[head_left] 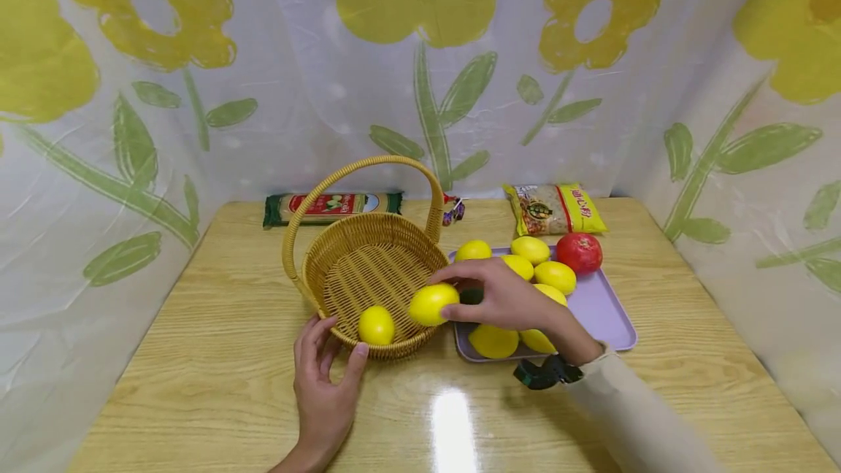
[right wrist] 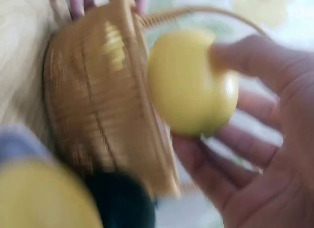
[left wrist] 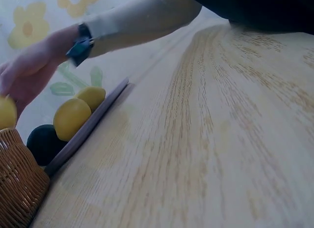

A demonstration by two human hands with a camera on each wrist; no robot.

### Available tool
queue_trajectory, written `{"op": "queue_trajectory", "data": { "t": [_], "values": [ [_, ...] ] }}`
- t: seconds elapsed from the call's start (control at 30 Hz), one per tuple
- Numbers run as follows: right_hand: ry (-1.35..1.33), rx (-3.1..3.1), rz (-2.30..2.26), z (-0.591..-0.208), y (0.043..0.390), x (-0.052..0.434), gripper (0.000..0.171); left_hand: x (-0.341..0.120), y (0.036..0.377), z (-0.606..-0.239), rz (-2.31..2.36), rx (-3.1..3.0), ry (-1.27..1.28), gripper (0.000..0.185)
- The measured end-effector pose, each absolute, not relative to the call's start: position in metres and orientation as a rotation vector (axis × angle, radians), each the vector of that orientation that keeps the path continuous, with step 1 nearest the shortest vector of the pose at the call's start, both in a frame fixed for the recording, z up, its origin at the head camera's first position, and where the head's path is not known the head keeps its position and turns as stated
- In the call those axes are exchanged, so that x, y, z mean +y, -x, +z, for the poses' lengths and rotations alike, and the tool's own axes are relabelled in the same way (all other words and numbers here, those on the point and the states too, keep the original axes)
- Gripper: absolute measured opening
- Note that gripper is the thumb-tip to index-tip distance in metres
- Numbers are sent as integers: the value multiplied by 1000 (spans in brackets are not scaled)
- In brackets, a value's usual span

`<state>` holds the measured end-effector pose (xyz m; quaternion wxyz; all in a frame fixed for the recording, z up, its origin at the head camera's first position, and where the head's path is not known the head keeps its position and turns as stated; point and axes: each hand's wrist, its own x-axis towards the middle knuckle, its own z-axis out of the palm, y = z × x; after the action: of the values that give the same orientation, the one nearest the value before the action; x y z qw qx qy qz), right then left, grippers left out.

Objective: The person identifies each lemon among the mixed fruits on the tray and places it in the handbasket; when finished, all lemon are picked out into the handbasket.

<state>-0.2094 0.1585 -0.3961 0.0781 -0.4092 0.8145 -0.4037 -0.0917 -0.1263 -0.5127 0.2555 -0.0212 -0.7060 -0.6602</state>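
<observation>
Over the right side of the wicker basket (head_left: 371, 232), my right hand (head_left: 506, 298) pinches a lemon (head_left: 434, 304) between thumb and fingers. In the right wrist view, the held lemon (right wrist: 184, 85) overlaps the basket's rim. Another lemon (head_left: 377, 325) lies inside the basket, near its front wall. My left hand (head_left: 326, 385) holds the basket's front left rim, fingers bent at the edge and thumb on the front. To the right, several lemons (head_left: 555, 278) lie on a lilac tray (head_left: 607, 312), partly hidden by my right hand. A dark green round thing (left wrist: 43, 144) sits beside them.
A red pomegranate-like fruit (head_left: 580, 253) sits at the tray's back. Behind stand a yellow food bag (head_left: 558, 210), a flat green-and-red packet (head_left: 328, 208) and small wrapped items (head_left: 453, 211). The basket's tall handle (head_left: 394, 160) arches above it. A flowered sheet (head_left: 282, 93) encloses the table.
</observation>
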Motion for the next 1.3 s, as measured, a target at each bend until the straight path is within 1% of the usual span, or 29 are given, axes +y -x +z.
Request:
{"op": "queue_trajectory", "data": {
  "t": [0.1,0.2,0.3,0.4,0.5,0.67,0.8,0.93,1.1,1.3],
  "values": [
    [1308,2502,-997,-397,213,127,40,-126,92,-513,-1792,-1912,61,58],
    [1320,2485,-902,-400,211,104,41,-126,92,-512,-1793,-1911,56,58],
    [1281,2411,-974,-405,207,94,43,-126,92,-512,-1799,-1906,55,57],
    [1236,2349,-1119,-410,202,100,45,-125,92,-512,-1808,-1903,64,56],
    [1160,2237,-1342,-416,198,124,45,-125,93,-512,-1814,-1902,72,58],
    [1000,2003,-1750,-433,193,192,41,-126,93,-513,-1821,-1908,76,59],
    [937,2038,-1884,-443,185,249,41,-126,93,-513,-1812,-1916,72,59],
    [847,2176,-1909,-448,179,293,44,-127,93,-511,-1805,-1922,70,59],
    [707,2390,-1884,-458,179,323,43,-127,94,-510,-1806,-1920,70,58],
    [590,2531,-1822,-475,182,332,41,-126,93,-510,-1820,-1928,53,58]
  ]
}}
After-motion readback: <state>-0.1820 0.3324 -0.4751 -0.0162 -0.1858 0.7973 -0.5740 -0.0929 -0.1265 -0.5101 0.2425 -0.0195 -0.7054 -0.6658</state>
